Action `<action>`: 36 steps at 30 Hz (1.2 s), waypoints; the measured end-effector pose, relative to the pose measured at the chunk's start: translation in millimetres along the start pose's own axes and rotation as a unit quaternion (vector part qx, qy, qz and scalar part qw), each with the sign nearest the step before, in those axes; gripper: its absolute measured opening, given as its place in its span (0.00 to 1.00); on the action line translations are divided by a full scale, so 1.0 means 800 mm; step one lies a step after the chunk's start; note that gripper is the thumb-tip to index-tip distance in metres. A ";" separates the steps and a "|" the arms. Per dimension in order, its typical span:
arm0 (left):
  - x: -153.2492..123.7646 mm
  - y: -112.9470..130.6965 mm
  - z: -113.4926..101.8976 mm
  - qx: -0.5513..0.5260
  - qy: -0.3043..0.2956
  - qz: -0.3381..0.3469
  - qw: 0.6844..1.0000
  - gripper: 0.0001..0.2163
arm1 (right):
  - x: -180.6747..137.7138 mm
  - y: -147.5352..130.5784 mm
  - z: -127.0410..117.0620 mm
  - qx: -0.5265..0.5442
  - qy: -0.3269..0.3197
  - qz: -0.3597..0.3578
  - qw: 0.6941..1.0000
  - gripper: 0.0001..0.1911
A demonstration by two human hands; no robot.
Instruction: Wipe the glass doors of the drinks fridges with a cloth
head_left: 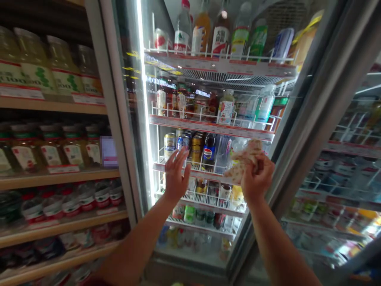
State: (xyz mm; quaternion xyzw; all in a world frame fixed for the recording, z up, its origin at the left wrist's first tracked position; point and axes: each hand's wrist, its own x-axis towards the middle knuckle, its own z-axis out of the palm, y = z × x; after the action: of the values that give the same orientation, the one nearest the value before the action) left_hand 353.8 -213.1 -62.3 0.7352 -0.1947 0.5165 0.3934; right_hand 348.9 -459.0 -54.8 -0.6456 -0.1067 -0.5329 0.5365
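Note:
In front of a lit drinks fridge, my right hand [258, 176] is closed around a crumpled, pale patterned cloth [248, 157], part of which hangs out to the left. My left hand [177, 174] is raised with its fingers apart and nothing in it, close to the glass door; whether it touches the glass I cannot tell. Behind the left fingers stand a blue can [183, 141] and gold cans [196, 147]. A dark cola bottle [209, 149] with a blue label is between the two hands, on the same shelf.
Wire-fronted fridge shelves [211, 127] hold several bottles and cans. The metal door frame [309, 119] slants down on the right, with another fridge beyond it. To the left, wooden shelves [53, 105] carry rows of juice bottles [35, 59] and red-lidded jars [68, 202].

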 end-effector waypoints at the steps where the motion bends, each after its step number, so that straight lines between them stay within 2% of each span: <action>1: 0.011 -0.015 -0.006 0.071 0.022 0.046 0.996 0.21 | 0.007 0.007 -0.004 -0.068 -0.023 -0.103 0.992 0.21; 2: 0.022 -0.032 -0.011 0.127 0.035 0.071 0.989 0.23 | 0.011 0.015 -0.006 -0.142 -0.077 -0.207 0.965 0.22; 4: 0.038 -0.065 -0.020 0.200 0.041 0.078 0.976 0.25 | 0.012 0.027 -0.011 -0.253 -0.232 -0.363 0.866 0.27; 5: 0.043 -0.080 -0.022 0.220 0.038 0.074 0.972 0.26 | 0.013 0.030 -0.013 -0.283 -0.295 -0.410 0.815 0.30; 6: 0.047 -0.094 -0.023 0.231 0.031 0.069 0.970 0.27 | 0.017 0.031 -0.015 -0.303 -0.331 -0.439 0.779 0.33; 7: 0.048 -0.107 -0.023 0.237 0.023 0.064 0.969 0.28 | 0.024 0.031 -0.017 -0.316 -0.337 -0.454 0.762 0.36; 8: 0.049 -0.117 -0.022 0.239 0.016 0.059 0.969 0.28 | 0.033 0.029 -0.019 -0.327 -0.316 -0.459 0.763 0.38; 11: 0.047 -0.136 -0.016 0.240 0.005 0.050 0.970 0.29 | 0.059 0.023 -0.021 -0.354 -0.176 -0.426 0.814 0.41; 12: 0.046 -0.139 -0.014 0.241 0.007 0.049 0.969 0.29 | 0.060 0.023 -0.020 -0.353 -0.149 -0.417 0.824 0.41; 13: 0.045 -0.141 -0.013 0.243 0.009 0.051 0.969 0.29 | 0.057 0.023 -0.018 -0.348 -0.153 -0.417 0.825 0.41; 14: 0.045 -0.143 -0.012 0.246 0.010 0.053 0.968 0.29 | 0.049 0.024 -0.015 -0.338 -0.188 -0.427 0.817 0.41; 17: 0.045 -0.146 -0.010 0.250 0.019 0.063 0.966 0.29 | 0.029 0.025 -0.010 -0.291 -0.351 -0.464 0.759 0.41; 18: 0.045 -0.147 -0.010 0.249 0.024 0.066 0.966 0.28 | 0.031 0.024 -0.010 -0.286 -0.376 -0.464 0.749 0.41; 19: 0.045 -0.147 -0.010 0.246 0.031 0.071 0.966 0.28 | 0.037 0.022 -0.011 -0.290 -0.370 -0.456 0.755 0.41; 20: 0.045 -0.148 -0.010 0.243 0.038 0.076 0.966 0.28 | 0.048 0.019 -0.012 -0.301 -0.336 -0.443 0.775 0.41; 23: 0.045 -0.150 -0.010 0.230 0.051 0.093 0.967 0.27 | 0.081 0.010 -0.013 -0.333 -0.162 -0.387 0.845 0.41; 24: 0.045 -0.150 -0.010 0.227 0.053 0.096 0.968 0.27 | 0.083 0.008 -0.011 -0.332 -0.126 -0.372 0.857 0.41; 25: 0.045 -0.151 -0.009 0.226 0.056 0.098 0.968 0.27 | 0.081 0.007 -0.008 -0.325 -0.119 -0.365 0.864 0.41; 27: 0.044 -0.152 -0.009 0.226 0.056 0.098 0.968 0.27 | 0.065 0.007 -0.002 -0.296 -0.194 -0.380 0.855 0.42; 29: 0.044 -0.153 -0.009 0.223 0.054 0.094 0.969 0.28 | 0.054 0.005 0.003 -0.266 -0.311 -0.406 0.817 0.42; 30: 0.045 -0.153 -0.009 0.219 0.052 0.090 0.970 0.28 | 0.057 0.001 0.005 -0.266 -0.338 -0.410 0.805 0.41; 31: 0.045 -0.153 -0.009 0.215 0.051 0.086 0.972 0.28 | 0.066 -0.004 0.006 -0.273 -0.329 -0.413 0.804 0.41; 32: 0.045 -0.153 -0.009 0.212 0.052 0.083 0.972 0.28 | 0.080 -0.010 0.007 -0.286 -0.288 -0.413 0.815 0.41; 35: 0.045 -0.152 -0.010 0.216 0.052 0.083 0.971 0.27 | 0.127 -0.025 0.009 -0.309 -0.083 -0.398 0.860 0.39; 36: 0.044 -0.152 -0.011 0.218 0.050 0.085 0.971 0.28 | 0.133 -0.026 0.011 -0.308 -0.040 -0.392 0.866 0.38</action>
State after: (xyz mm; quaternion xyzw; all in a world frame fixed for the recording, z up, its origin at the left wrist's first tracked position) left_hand 446.4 -127.5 -74.3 0.7572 -0.1195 0.6143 0.1873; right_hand 382.7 -490.0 44.2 -0.7042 -0.2025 -0.6785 0.0525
